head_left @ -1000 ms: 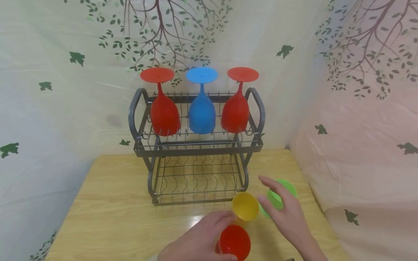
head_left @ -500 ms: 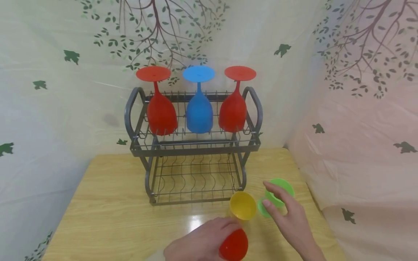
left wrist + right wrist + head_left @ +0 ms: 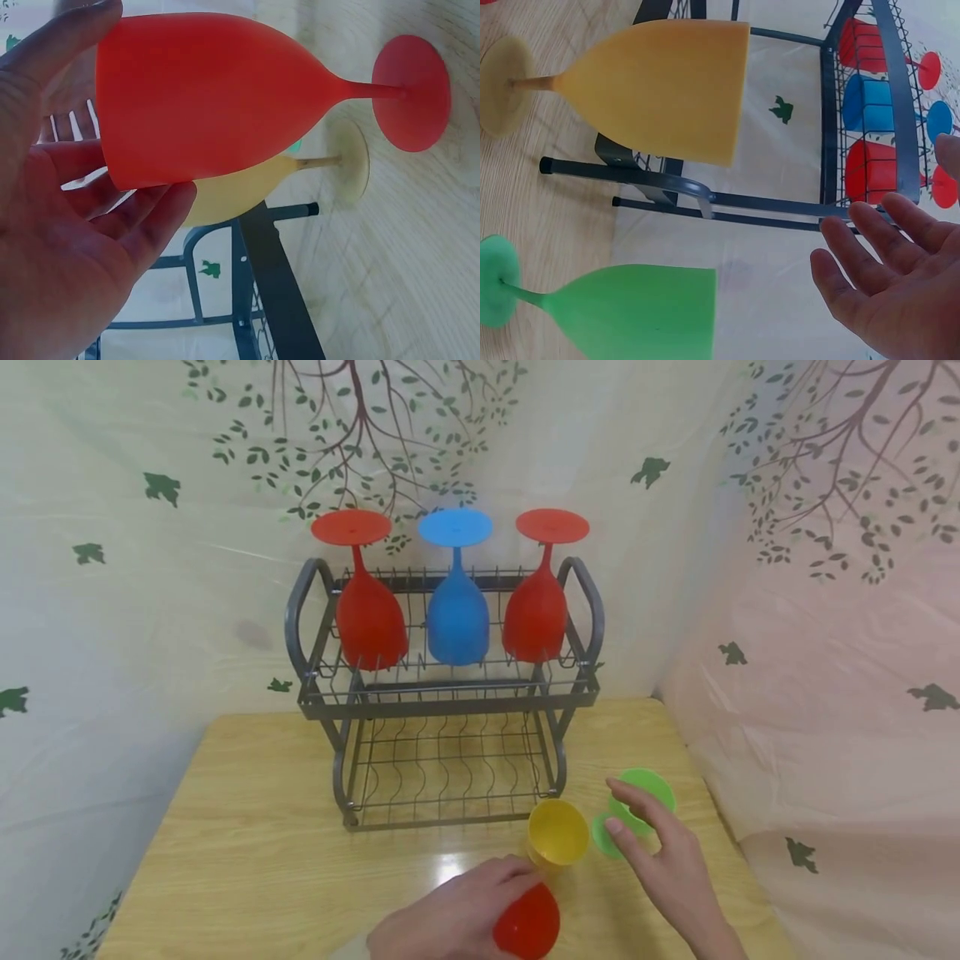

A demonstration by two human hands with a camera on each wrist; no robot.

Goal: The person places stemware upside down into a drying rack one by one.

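Note:
My left hand (image 3: 457, 910) grips a red plastic wine glass (image 3: 531, 925) near its rim, at the front of the table. In the left wrist view, the thumb lies on one side of this glass's bowl (image 3: 217, 97) and the fingers on the other; its foot is low, close to the tabletop. Just beyond stands a yellow wine glass (image 3: 558, 833), mouth up. My right hand (image 3: 666, 860) hovers with fingers apart and holds nothing. A green wine glass (image 3: 651, 787) stands behind its fingers, partly hidden by them in the head view.
A dark two-tier wire dish rack (image 3: 450, 703) stands at the back of the wooden table (image 3: 255, 827). Upside down on its upper tier are a red glass (image 3: 371, 622), a blue glass (image 3: 458, 622) and another red glass (image 3: 536, 618). Patterned cloth hangs behind and at the right.
My left hand has come further over the red glass's rim, covering more of it, and the glass shows slightly nearer the front. The right hand has drawn back slightly, then stayed still.

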